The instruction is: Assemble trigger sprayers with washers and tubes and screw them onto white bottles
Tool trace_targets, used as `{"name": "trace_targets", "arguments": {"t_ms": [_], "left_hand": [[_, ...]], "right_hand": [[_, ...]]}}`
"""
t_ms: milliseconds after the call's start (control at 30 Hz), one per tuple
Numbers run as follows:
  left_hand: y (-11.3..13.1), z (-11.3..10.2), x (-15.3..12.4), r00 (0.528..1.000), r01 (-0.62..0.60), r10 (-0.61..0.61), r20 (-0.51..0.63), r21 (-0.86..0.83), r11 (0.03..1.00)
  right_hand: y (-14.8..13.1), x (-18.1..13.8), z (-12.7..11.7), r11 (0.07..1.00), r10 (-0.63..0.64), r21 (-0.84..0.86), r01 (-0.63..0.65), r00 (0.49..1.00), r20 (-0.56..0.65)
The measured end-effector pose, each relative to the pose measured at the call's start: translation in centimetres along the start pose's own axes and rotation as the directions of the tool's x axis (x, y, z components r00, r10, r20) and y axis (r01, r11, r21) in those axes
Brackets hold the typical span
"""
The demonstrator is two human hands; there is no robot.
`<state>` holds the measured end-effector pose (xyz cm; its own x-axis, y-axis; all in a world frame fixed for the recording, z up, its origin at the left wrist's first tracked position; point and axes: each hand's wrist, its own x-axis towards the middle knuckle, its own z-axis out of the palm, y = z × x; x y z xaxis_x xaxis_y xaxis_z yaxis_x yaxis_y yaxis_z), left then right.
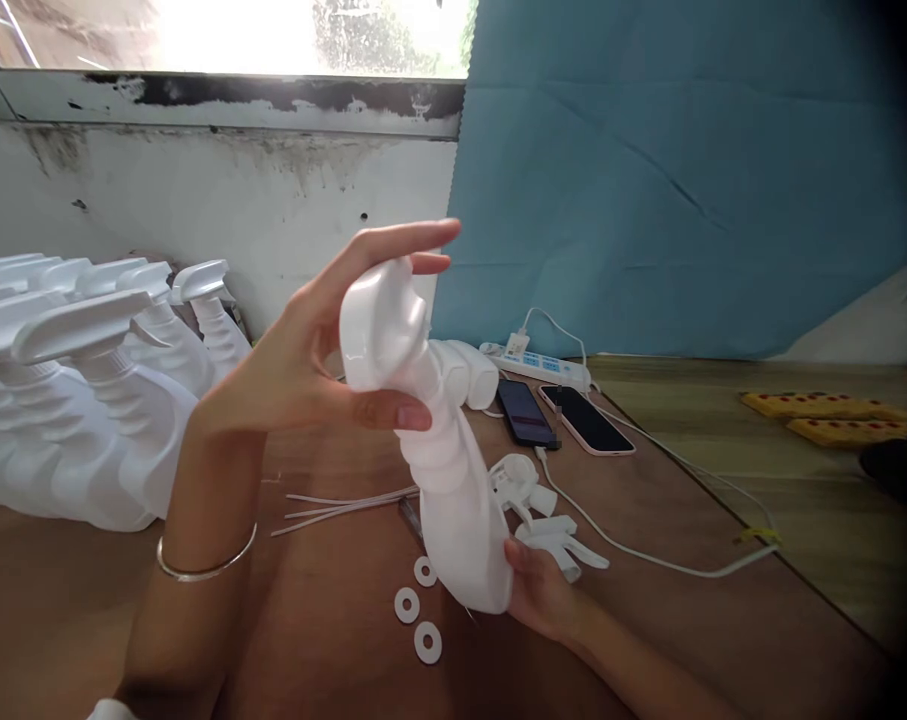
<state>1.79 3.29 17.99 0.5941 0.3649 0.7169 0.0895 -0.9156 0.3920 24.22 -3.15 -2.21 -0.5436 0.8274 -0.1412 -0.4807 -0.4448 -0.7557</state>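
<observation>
A white plastic spray bottle [464, 510] is held up at a tilt, its trigger head uppermost. My left hand [303, 350] grips it at the head, thumb pressed along the neck and index finger stretched out over the top. Around the lower body of the same bottle, my right hand [547, 595] is closed; most of its fingers are hidden behind it. Below, three flat white washers [427, 642] lie on the brown table [333, 620]. Several thin white tubes [340, 508] lie left of the bottle, and loose white trigger parts [554, 540] lie to its right.
Several white spray bottles with heads [134, 420] stand close together at left. Behind the held bottle are a dark phone [526, 412], a pink-edged phone [589, 420] and a power strip [547, 368]. A white cable [648, 562] trails across the table's right side.
</observation>
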Motion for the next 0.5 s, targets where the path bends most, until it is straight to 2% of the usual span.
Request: {"name": "trace_targets", "arguments": {"t_ms": [100,167,267,367,433,500], "left_hand": [[0.2,-1.0,-0.5,0.995,-0.098,0.096,0.035,0.033,0.995],[0.3,-1.8,-1.0,0.992,-0.118,0.116,0.054,0.025,0.993],[0.7,-2.8,-1.9,0.99,-0.079,0.069,0.126,0.073,0.994],[1.4,-3.4,-2.3,0.975,-0.077,0.02,0.223,0.249,0.966],[2.0,-3.4,-2.5,0.972,-0.072,-0.014,0.234,0.352,0.933],[2.7,-3.3,-2.6,0.972,-0.064,-0.03,0.233,0.386,0.92]], "right_hand": [[-0.2,0.0,0.1,1.0,0.011,0.026,-0.012,1.0,0.01],[-0.3,0.1,0.0,0.999,0.031,0.035,-0.031,0.999,0.014],[-0.3,0.1,-0.1,0.997,0.048,0.061,-0.048,0.999,-0.013],[-0.3,0.1,-0.2,0.992,0.026,0.123,-0.013,0.994,-0.105],[-0.3,0.1,-0.2,0.987,0.016,0.159,0.01,0.986,-0.164],[-0.4,0.1,-0.2,0.984,0.024,0.177,0.011,0.981,-0.193]]}}
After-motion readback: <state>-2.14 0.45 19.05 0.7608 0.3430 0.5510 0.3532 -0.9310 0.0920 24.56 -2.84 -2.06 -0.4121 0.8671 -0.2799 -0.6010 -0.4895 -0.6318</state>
